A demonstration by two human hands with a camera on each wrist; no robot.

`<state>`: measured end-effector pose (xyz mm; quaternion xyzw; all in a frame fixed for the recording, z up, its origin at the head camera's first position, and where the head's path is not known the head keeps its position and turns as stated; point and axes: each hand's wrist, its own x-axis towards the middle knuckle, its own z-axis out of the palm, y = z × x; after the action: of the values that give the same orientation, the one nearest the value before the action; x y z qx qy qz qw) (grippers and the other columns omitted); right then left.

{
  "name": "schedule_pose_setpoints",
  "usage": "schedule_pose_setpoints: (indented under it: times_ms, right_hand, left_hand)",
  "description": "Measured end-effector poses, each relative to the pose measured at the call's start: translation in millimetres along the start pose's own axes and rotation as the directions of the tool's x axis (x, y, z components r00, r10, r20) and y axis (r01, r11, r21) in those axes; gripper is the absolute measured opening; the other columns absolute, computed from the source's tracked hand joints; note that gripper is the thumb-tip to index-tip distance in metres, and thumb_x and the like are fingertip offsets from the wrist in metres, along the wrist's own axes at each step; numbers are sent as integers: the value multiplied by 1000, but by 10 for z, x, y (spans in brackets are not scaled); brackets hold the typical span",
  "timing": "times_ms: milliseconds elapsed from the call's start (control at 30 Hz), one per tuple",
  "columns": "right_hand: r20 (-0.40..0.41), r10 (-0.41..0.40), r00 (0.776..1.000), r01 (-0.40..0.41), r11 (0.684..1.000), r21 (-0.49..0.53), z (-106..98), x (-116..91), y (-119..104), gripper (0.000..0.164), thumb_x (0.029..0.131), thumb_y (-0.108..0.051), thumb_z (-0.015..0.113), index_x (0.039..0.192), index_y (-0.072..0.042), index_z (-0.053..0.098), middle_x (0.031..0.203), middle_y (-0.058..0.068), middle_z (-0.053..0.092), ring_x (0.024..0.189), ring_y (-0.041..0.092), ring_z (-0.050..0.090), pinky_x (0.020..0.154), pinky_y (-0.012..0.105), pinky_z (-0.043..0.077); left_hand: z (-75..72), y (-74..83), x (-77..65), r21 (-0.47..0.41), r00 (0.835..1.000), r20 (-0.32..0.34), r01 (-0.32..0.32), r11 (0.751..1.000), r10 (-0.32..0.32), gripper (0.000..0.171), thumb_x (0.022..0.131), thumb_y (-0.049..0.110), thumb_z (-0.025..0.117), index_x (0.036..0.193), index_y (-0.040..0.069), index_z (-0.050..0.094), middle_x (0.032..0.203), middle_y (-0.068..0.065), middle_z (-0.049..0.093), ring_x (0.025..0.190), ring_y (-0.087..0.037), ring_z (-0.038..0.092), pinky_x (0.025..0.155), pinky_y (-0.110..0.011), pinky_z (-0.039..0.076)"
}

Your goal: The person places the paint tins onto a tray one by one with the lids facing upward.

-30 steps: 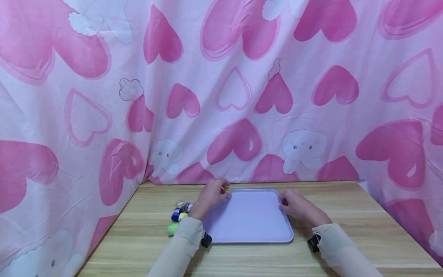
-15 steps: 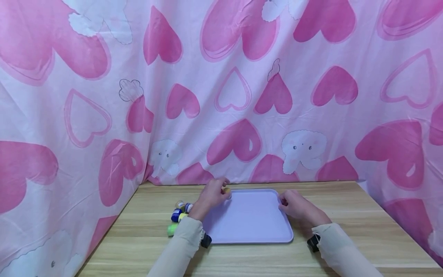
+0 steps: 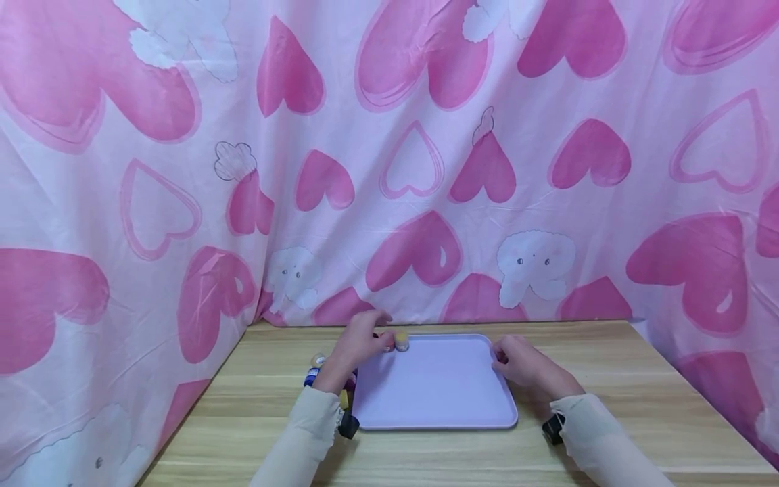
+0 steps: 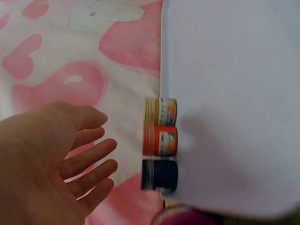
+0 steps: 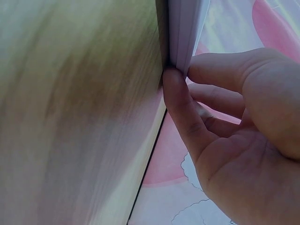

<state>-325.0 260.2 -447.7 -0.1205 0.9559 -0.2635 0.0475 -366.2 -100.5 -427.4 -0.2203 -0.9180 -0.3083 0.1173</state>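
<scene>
My left hand [image 3: 356,341] hovers by the far left corner of the lilac tray [image 3: 444,385], its fingers spread and holding nothing. In the left wrist view three small paint jars stand in a row along the tray's edge: a yellow one [image 4: 161,111], an orange-red one [image 4: 161,140] and a dark one [image 4: 160,175]. The fingers of the left hand [image 4: 61,159] are apart from them. On the tray's right side, my right hand [image 3: 526,365] pinches the rim [image 5: 180,37] between thumb and fingers, plain in the right wrist view.
More small jars sit left of the tray, partly hidden by my left forearm; a blue one [image 3: 311,376] and a yellow one [image 3: 344,399] show. A pink heart-patterned cloth [image 3: 414,169] hangs behind the wooden table [image 3: 262,433].
My left hand has let go of the yellow jar and drawn back to the left, uncovering the jars at the tray's corner. The right hand keeps its place on the rim.
</scene>
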Motion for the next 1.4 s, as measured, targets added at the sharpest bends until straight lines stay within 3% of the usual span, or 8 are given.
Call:
schedule_pose_setpoints:
  times_ms: [200,433,633,933,1233,1400]
  right_hand:
    - [13,-3,1000,3,1000,15,-11,-11,3,14,101,-4,73,88,-10,73,77,3,60,77,17,58,67,27,50]
    - [16,-14,1000,13,1000,28,-12,-7,0,15,101,-3,73,87,-9,72,77,4,59,76,17,58,68,28,51]
    - [27,46,999,-47,998,39,8,-5,3,12,101,-5,73,91,-11,72,80,4,62,79,18,59,70,29,52]
    - [24,82,996,-83,995,63,27,-7,8,7,101,-7,75,95,-10,73,83,5,63,79,19,60,71,28,54]
    - [20,54,998,-55,996,67,25,-30,-3,5,100,-8,76,96,-9,74,81,5,61,79,18,60,68,27,53]
    - [34,79,996,-81,994,73,11,-37,-28,10,102,-5,73,94,-11,73,82,6,62,79,19,60,68,27,52]
  left_hand:
    - [-74,-147,-104,0,999,-29,46,999,-46,22,101,17,76,122,9,74,120,-13,79,116,-32,73,103,-50,61]
    - [-191,-318,-234,-10,991,-37,125,992,-125,18,102,19,74,118,11,77,111,-4,78,109,-26,70,98,-48,62]
    - [-273,-432,-335,-39,990,-23,142,989,-143,12,102,17,73,111,14,80,103,2,78,105,-23,68,95,-45,60]
    - [-440,-590,-425,-53,990,-14,143,988,-144,14,103,12,72,113,11,81,106,1,79,104,-20,71,96,-48,62]
    - [-557,-716,-502,-63,961,52,276,959,-273,17,104,17,71,118,10,78,108,-2,75,101,-20,67,95,-45,61]
    - [-608,-731,-526,-76,940,74,339,938,-334,19,105,18,71,122,10,77,111,-4,74,100,-21,67,95,-46,62]
